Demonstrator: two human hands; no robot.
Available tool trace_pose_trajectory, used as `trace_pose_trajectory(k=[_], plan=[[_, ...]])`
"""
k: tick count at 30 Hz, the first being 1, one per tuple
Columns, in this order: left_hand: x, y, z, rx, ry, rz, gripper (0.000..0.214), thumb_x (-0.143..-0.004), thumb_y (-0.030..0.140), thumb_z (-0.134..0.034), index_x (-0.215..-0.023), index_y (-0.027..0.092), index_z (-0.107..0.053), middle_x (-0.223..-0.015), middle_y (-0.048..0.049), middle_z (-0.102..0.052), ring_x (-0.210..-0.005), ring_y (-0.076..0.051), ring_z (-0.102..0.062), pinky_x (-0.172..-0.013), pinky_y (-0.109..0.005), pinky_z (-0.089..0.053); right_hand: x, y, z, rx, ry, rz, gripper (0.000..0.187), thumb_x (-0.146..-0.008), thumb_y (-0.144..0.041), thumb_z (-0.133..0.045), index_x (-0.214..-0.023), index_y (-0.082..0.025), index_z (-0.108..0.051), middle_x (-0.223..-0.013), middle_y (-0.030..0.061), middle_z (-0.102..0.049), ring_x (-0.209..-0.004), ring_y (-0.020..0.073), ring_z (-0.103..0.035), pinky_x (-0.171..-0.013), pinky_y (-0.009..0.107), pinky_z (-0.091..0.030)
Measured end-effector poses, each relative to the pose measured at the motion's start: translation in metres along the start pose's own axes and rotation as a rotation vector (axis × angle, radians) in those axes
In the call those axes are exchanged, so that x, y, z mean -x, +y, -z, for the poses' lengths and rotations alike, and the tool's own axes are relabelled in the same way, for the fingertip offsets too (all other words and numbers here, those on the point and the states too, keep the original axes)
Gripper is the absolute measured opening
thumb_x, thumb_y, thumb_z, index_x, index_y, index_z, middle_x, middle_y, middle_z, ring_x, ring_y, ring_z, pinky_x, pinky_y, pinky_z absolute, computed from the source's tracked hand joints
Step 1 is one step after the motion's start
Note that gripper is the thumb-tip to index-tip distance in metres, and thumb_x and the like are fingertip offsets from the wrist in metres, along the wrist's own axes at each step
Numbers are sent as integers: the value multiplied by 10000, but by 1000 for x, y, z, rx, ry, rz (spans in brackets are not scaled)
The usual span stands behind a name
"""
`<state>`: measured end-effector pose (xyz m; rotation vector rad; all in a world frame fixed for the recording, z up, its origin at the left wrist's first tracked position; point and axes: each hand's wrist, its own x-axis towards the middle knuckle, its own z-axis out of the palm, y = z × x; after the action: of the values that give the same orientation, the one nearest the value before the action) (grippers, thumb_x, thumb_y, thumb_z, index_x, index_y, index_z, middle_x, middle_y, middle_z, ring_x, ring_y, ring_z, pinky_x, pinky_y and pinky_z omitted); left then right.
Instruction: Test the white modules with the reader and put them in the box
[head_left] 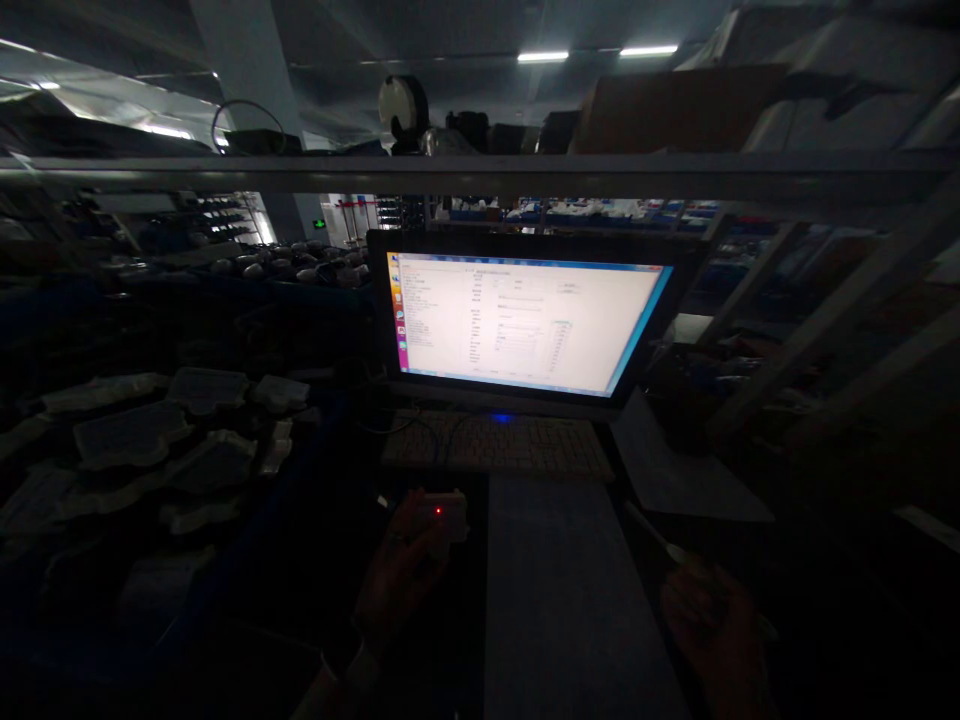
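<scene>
A: Where is the unit (pixel 452 520)?
B: In the left hand (pixel 401 562), low and a little left of centre; it sits at the fingertips, just short of the keyboard (pixel 499 447); a red dot of light shows on its face.
A: Is that hand closed on it?
B: It looks so; the fingers lie over its left and near side, though the dark hides the thumb's exact place.
A: And the right hand (pixel 712 612)?
B: Curled, seemingly round a thin pale stick (pixel 651 528); the stick's tip points forward and to the left, toward the keyboard's right end; what kind of tool it is I cannot tell.
A: So which hand is nearer the unit?
B: The left, plainly, since it touches it; from the right hand the unit lies left and somewhat forward, well apart, with the long sheet (pixel 559 590) between.
A: Its long axis?
B: I cannot tell; the far edge runs roughly side to side, but fingers cover part of the rest.
A: Anything else close by?
B: The lit screen (pixel 525 325) behind the keyboard; a blue bin (pixel 274 515) of pale cases (pixel 124 435) to the left.
</scene>
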<state>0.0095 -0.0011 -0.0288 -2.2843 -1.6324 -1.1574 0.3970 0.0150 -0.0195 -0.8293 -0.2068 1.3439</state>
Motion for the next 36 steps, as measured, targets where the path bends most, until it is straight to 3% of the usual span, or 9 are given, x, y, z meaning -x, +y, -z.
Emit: trace_pose_trajectory(k=[6,11,22,31,34,36], plan=[[-3,3,3,-6,9,-21,458,-746,125,-676,-1159,296,-578,-1501,-49,-341,-1284,-292,-466,-871,-400,-587,2,1,-5,-48,71,-9,335,-548,-311,-778,-582,-175,-474,-409,-106,-365,-319,8,-303,-302,116,-275],[-1,0,0,4,-1,-29,420,-760,157,-668,-1149,292,-585,-1502,-58,-337,-1298,-313,-446,-848,-442,-594,5,0,-11,-77,129,-26,321,-506,-293,-785,-649,-153,-534,-416,-115,-378,-322,-2,-303,-301,104,-272],[0,-1,0,-5,-13,-2,495,-756,144,-667,-1209,307,-553,-1509,-44,-328,-1313,-292,-430,-898,-406,-570,0,2,1,-9,13,8,328,-611,-339,-757,-608,-183,-469,-421,-110,-346,-328,13,-278,-309,134,-266],[1,0,-3,17,-10,6,421,-781,214,-651,-1185,282,-556,-1490,-71,-357,-1279,-268,-472,-881,-369,-561,-7,4,11,25,-18,20,279,-636,-360,-745,-668,-180,-535,-428,-106,-346,-336,23,-293,-315,139,-286],[-3,-1,7,45,83,99,469,-781,371,-656,-1208,229,-527,-1364,-125,-496,-1226,-277,-515,-893,-401,-539,-9,4,13,21,-24,19,278,-636,-373,-743,-691,-179,-551,-432,-105,-350,-336,22,-284,-313,138,-288],[-6,-9,16,32,208,310,398,-808,470,-579,-1084,182,-568,-1156,-136,-618,-1093,-271,-595,-863,-412,-532,-10,4,15,27,-43,27,276,-653,-385,-732,-693,-186,-545,-430,-107,-340,-335,27,-280,-310,145,-284]])
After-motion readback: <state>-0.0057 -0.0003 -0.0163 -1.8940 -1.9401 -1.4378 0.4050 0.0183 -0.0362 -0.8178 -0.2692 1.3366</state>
